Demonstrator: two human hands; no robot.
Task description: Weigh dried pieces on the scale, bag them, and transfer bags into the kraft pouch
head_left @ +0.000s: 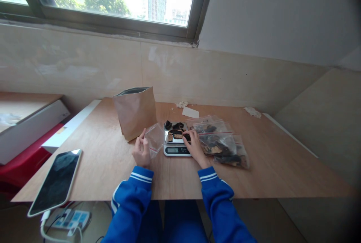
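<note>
Tabletop (101,171): left hand (141,149) pinching zip bag (154,139)

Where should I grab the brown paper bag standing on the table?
Grip the brown paper bag around the middle of its side panel, coming from the left, away from your left hand and the clear zip bag on its right. It stands on its base with its mouth open at the top, so holding lower should keep the thin rim from crumpling.

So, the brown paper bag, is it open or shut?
Open: the brown paper bag gapes at the top, showing a silvery lining.
</note>
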